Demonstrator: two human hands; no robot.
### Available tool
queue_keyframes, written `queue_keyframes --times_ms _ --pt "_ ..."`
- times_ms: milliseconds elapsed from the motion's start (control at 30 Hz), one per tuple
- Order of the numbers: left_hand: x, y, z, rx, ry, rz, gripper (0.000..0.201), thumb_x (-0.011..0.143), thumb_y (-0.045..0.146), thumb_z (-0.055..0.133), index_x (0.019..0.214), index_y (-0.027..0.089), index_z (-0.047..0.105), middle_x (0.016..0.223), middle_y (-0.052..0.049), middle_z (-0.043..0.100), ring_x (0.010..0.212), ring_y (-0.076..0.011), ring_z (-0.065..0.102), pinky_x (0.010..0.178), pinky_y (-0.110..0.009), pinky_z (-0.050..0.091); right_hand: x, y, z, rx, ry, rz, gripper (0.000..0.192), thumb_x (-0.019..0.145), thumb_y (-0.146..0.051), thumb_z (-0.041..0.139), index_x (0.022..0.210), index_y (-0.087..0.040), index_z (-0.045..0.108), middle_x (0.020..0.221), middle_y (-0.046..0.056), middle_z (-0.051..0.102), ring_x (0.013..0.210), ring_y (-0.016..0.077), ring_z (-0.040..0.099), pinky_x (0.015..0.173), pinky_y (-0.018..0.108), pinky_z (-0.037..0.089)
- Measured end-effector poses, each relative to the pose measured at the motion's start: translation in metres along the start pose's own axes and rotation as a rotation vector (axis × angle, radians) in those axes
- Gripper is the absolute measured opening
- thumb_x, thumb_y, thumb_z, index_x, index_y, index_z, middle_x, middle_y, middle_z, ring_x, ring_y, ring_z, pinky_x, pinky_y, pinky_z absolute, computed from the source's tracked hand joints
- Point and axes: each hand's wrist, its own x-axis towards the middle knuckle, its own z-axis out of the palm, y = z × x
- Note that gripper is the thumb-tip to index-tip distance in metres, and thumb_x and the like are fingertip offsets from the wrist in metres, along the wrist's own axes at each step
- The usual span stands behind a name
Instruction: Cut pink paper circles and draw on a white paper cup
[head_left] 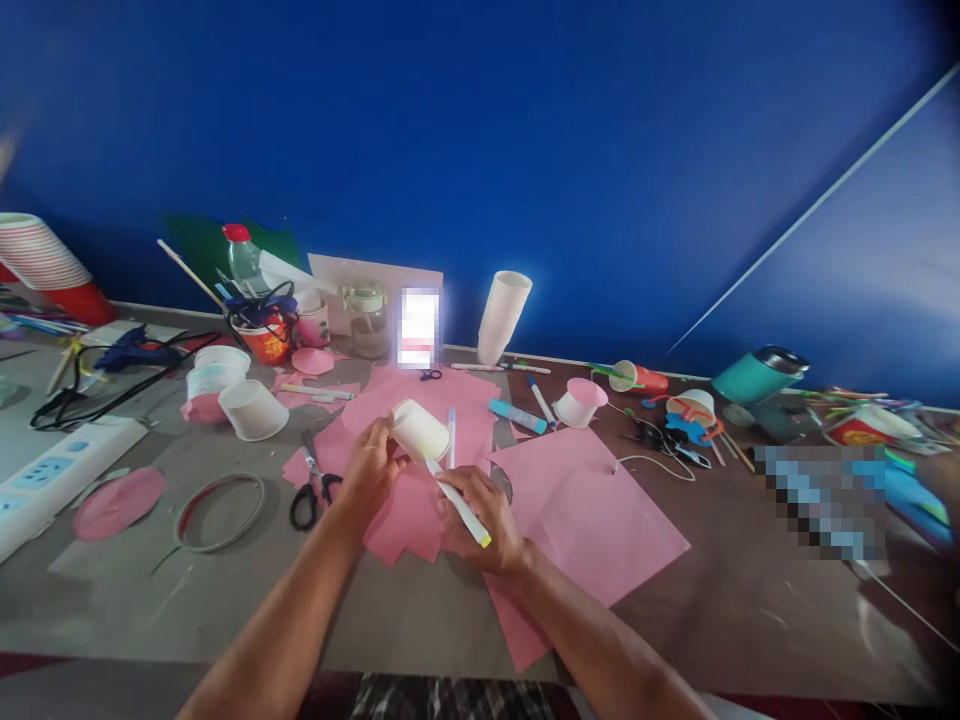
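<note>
My left hand (373, 458) grips a white paper cup (420, 430), tilted on its side above the pink paper. In my right hand (487, 510) is a white marker (466, 512) with a yellow end, its other end at the cup's rim; whether it touches cannot be told. Beneath both hands lie cut sheets of pink paper (405, 515). Black-handled scissors (311, 490) rest just left of my left forearm. A larger pink sheet (592, 510) spreads to the right of my right hand. Near it sit a blue glue stick (517, 416) and a cup with a pink top (581, 402).
A stack of white cups (504, 315) stands at the wall. Left are a loose white cup (253, 410), a tape roll (220, 512), a power strip (64, 470) and a glue gun (142, 347). A teal tumbler (759, 376) lies at the right, near pens and cords.
</note>
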Motion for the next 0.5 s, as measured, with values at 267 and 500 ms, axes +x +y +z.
queue_keyframes --times_ms 267,500 --pt "0.0 -0.0032 -0.0008 0.054 -0.045 0.007 0.035 0.068 0.047 0.073 0.083 0.018 0.06 0.083 -0.005 0.07 0.086 -0.0225 0.069 0.068 -0.03 0.055 0.0008 0.0009 0.0012 -0.038 -0.01 0.007 0.029 0.09 -0.02 0.052 0.118 -0.027 0.056 0.095 0.005 0.073 0.083 0.0231 0.07 0.077 0.04 0.06" --pt "0.0042 -0.005 -0.0049 0.035 -0.022 0.008 0.036 0.069 0.045 0.073 0.092 0.019 0.062 0.081 -0.005 0.07 0.09 -0.0246 0.07 0.069 -0.031 0.055 0.0015 0.001 0.0022 -0.052 0.003 0.007 0.03 0.088 -0.017 0.051 0.117 -0.027 0.056 0.096 0.006 0.073 0.081 0.0244 0.07 0.075 0.04 0.059"
